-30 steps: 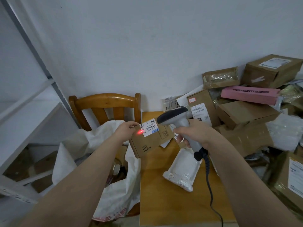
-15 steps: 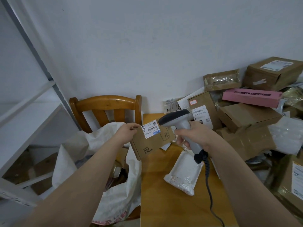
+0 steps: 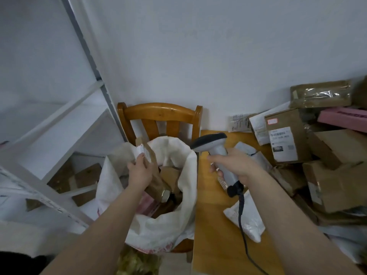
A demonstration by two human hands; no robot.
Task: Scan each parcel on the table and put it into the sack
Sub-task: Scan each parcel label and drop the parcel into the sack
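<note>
The left hand (image 3: 140, 171) grips a small brown parcel (image 3: 152, 157) by its labelled end, tilted over the open mouth of the white sack (image 3: 178, 225) (which sits on a wooden chair (image 3: 160, 112)). The right hand (image 3: 238, 165) curls round the scanner (image 3: 214, 144) above the table (image 3: 214, 245). Inside the sack lie brown boxes (image 3: 170, 174) and something pink (image 3: 148, 203); more parcels (image 3: 337, 187) pile on the table's right.

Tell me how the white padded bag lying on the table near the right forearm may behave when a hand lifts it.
The white padded bag looks soft and puffy, so it would probably sag rather than stay stiff. It seems thin, so likely light. The scanner cable crosses it, so it may catch on lifting.
</note>
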